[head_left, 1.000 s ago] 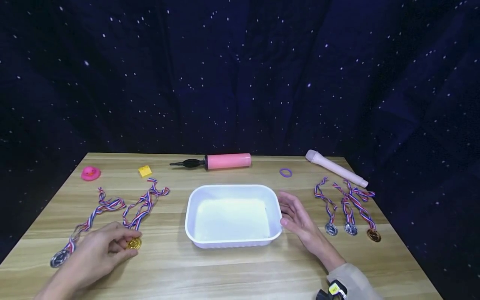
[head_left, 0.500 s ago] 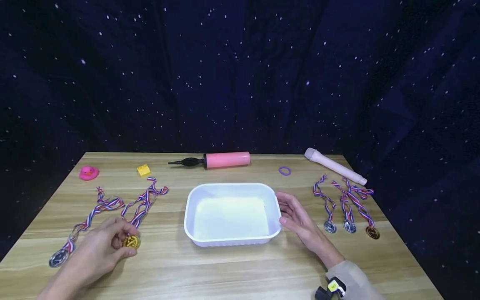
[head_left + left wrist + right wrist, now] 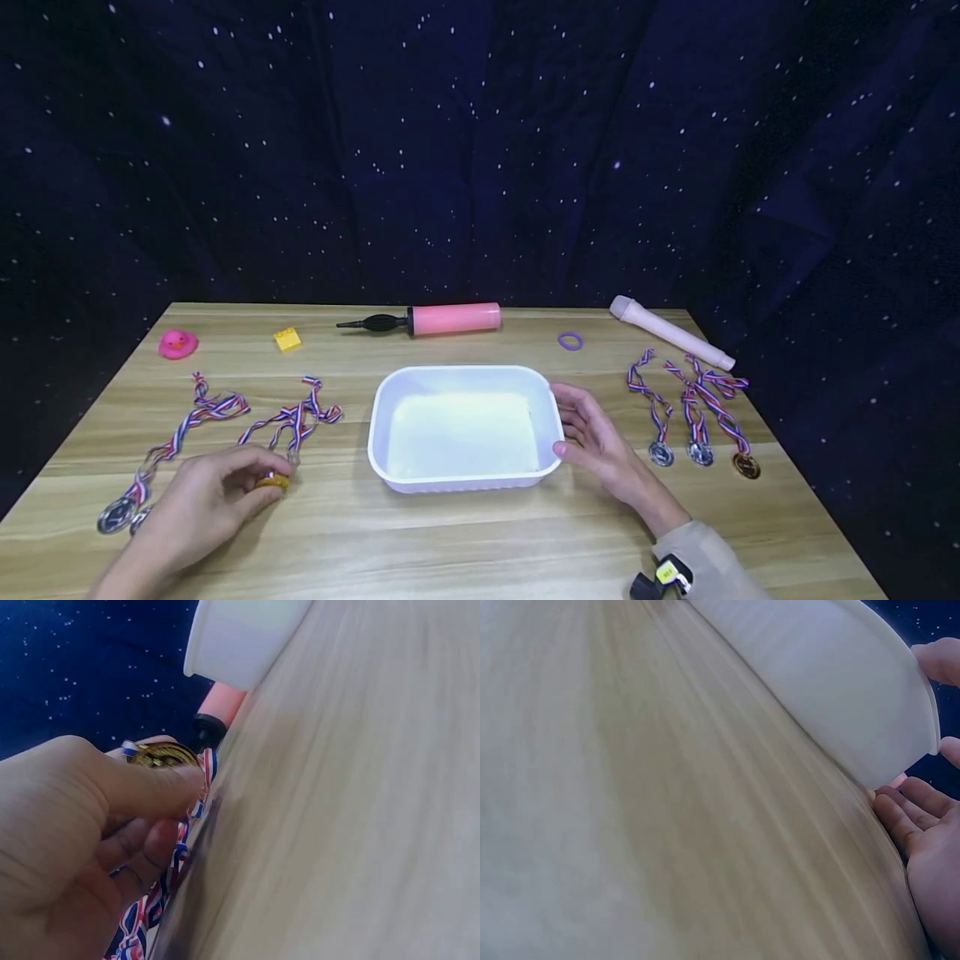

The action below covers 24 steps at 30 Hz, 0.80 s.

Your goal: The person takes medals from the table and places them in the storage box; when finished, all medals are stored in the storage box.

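Note:
My left hand (image 3: 217,493) pinches a gold medal (image 3: 272,481) between thumb and fingers at the table's front left; its red, white and blue ribbon (image 3: 296,417) trails away behind it. The left wrist view shows the gold medal (image 3: 161,756) above my thumb (image 3: 142,787), with the ribbon (image 3: 176,855) hanging under it. A white tray (image 3: 463,379) sits mid-table. My right hand (image 3: 592,433) rests with straight fingers against the tray's right side, thumb at its rim. In the right wrist view the fingers (image 3: 911,810) touch the white tray (image 3: 840,697).
A silver medal (image 3: 112,517) with ribbon lies left of my left hand. Three more medals (image 3: 697,450) lie at the right. Along the back are a pink duck (image 3: 177,342), yellow brick (image 3: 287,338), pink pump (image 3: 450,319), purple ring (image 3: 570,340) and pink tube (image 3: 671,333).
My left hand has lifted and tilted the gold medal, and its ribbon has been drawn nearer and bunched. The right hand has stayed at the tray's side.

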Each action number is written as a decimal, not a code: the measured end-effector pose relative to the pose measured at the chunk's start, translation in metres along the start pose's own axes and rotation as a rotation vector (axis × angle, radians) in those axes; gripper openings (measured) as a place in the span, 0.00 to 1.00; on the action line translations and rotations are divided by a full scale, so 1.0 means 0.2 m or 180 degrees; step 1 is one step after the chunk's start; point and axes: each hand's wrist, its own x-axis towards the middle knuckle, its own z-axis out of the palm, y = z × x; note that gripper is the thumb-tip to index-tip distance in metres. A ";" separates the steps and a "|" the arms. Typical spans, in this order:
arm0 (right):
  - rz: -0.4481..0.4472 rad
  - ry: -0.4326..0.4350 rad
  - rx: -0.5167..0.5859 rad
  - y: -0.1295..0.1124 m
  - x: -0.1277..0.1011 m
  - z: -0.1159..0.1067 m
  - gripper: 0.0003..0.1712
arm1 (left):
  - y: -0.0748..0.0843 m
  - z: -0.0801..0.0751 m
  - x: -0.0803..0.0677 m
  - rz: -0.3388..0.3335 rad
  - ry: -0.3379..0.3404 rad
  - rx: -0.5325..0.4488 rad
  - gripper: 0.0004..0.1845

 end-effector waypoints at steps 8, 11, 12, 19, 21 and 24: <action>0.0051 0.0014 -0.0078 -0.01 0.00 0.00 0.45 | 0.06 -0.02 0.03 -0.0271 0.0310 -0.0177 0.15; 0.0048 0.0014 -0.0082 -0.01 0.01 -0.01 0.44 | 0.07 -0.04 0.06 -0.0316 0.0480 -0.0014 0.15; 0.0052 0.0013 -0.0083 -0.01 0.01 -0.01 0.44 | 0.07 -0.05 0.08 -0.0302 0.0526 0.0053 0.15; 0.0059 0.0020 -0.0055 -0.01 0.00 -0.01 0.43 | 0.11 -0.13 0.22 -0.0104 0.0643 0.0041 0.16; 0.0037 0.0005 -0.0043 0.00 0.00 -0.01 0.43 | 0.13 -0.16 0.27 -0.0043 0.0716 0.0006 0.16; 0.0040 0.0001 -0.0051 0.00 0.00 -0.01 0.43 | 0.16 -0.20 0.35 -0.0046 0.0846 -0.0022 0.16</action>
